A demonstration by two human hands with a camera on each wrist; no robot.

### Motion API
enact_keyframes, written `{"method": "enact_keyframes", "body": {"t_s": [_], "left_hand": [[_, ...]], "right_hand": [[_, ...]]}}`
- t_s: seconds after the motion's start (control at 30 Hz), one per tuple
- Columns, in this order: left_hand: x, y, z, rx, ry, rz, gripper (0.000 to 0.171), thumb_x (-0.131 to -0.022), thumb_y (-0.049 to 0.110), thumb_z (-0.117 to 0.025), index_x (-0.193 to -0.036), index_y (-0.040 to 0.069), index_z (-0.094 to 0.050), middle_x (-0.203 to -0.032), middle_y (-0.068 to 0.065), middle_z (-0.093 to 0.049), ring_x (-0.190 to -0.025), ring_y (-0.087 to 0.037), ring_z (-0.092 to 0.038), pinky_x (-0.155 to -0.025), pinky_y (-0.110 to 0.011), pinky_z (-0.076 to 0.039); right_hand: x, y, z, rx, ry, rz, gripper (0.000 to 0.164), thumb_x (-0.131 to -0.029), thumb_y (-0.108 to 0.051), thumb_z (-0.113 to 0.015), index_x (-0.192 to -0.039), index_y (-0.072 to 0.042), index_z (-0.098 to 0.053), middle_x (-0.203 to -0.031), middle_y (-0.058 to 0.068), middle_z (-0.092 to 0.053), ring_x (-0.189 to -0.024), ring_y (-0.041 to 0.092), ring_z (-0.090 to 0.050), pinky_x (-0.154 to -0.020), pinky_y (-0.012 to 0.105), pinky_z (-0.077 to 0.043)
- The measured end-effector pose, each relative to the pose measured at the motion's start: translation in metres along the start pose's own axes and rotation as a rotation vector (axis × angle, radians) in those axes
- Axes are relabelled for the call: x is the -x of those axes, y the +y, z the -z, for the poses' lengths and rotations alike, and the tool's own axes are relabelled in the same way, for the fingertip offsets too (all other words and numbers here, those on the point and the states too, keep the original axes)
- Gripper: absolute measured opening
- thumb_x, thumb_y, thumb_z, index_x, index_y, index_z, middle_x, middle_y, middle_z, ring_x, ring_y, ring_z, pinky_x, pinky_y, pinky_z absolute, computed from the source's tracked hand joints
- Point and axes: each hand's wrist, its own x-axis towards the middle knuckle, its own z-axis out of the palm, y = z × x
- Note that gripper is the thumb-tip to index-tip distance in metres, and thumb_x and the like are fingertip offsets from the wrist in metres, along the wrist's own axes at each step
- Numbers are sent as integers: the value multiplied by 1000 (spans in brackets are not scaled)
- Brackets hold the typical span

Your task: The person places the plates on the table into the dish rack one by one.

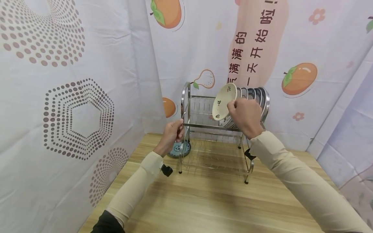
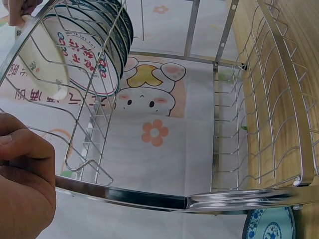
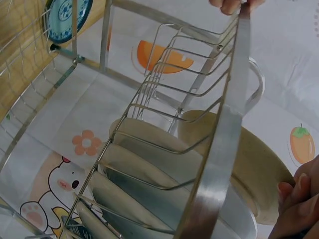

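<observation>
A two-tier metal dish rack (image 1: pixel 204 125) stands against the back curtain. My left hand (image 1: pixel 172 134) grips its left front corner at the upper rail; in the right wrist view, those fingers (image 3: pixel 230 5) show on the rail end. My right hand (image 1: pixel 247 115) pinches the edge of a cream plate (image 1: pixel 224 101) with small dark motifs. That plate is tilted on edge at the upper tier, left of a row of several upright plates (image 1: pixel 257 94). The left wrist view shows the nearest of these, a white plate (image 2: pixel 82 62) with red characters.
A blue patterned plate (image 1: pixel 179 149) lies on the wooden table (image 1: pixel 198 200) by the rack's left legs. The lower tier (image 1: pixel 215 155) is a wire basket. Printed curtains (image 1: pixel 175 61) enclose the back and sides.
</observation>
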Motion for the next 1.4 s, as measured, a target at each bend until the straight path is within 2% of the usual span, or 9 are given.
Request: {"method": "enact_keyframes", "body": {"t_s": [0.23,0.4,0.57,0.73,1.1,1.23,1.4], "left_hand": [[1,-1,1,1,-3,-3,49,-109,37,-51,-71,6,-44,-52,0,-43,-41,-12,-35,-41,-24,-30],[0,0,0,-4,-9,-6,49,-109,37,-50,-71,6,-44,-52,-1,-43,-41,-12,-35,-42,-27,-28],[0,-1,0,-14,-17,-11,50,-109,37,-50,-71,6,-43,-52,-1,-43,-41,-12,-35,-43,-32,-26],[0,-1,1,-19,-13,-11,50,-109,38,-50,-71,6,-43,-52,-1,-43,-41,-12,-35,-42,-27,-28],[0,0,2,-27,-15,-2,49,-109,38,-49,-72,5,-43,-53,-1,-43,-42,-12,-36,-42,-25,-30],[0,-1,2,-31,-17,-5,50,-109,39,-50,-72,6,-43,-53,-1,-43,-42,-12,-35,-42,-25,-30],[0,-2,2,-31,-30,-25,54,-109,42,-49,-70,6,-41,-53,-2,-42,-42,-14,-33,-43,-27,-29]], "right_hand": [[0,-1,-11,98,-25,24,39,-91,-15,-47,-53,-17,-38,-50,2,-36,-49,27,-39,-40,48,-37],[0,-3,-17,129,-66,13,39,-93,-17,-46,-54,-15,-39,-52,7,-41,-50,30,-43,-43,54,-41],[0,-3,-21,170,-52,54,40,-94,-16,-47,-54,-13,-41,-51,8,-42,-47,29,-43,-40,51,-39],[-2,-6,-24,189,-64,86,42,-96,-15,-49,-54,-13,-43,-50,4,-39,-47,25,-39,-38,45,-36],[-6,-20,-29,210,-109,58,40,-97,-16,-53,-58,-8,-55,-51,7,-46,-47,26,-43,-38,47,-39],[-6,-23,-33,236,-125,75,41,-98,-15,-54,-58,-8,-53,-52,7,-46,-47,24,-43,-39,46,-41],[-7,-27,-38,247,-191,62,41,-99,-14,-54,-58,-10,-52,-53,7,-49,-48,25,-45,-41,47,-45]]}}
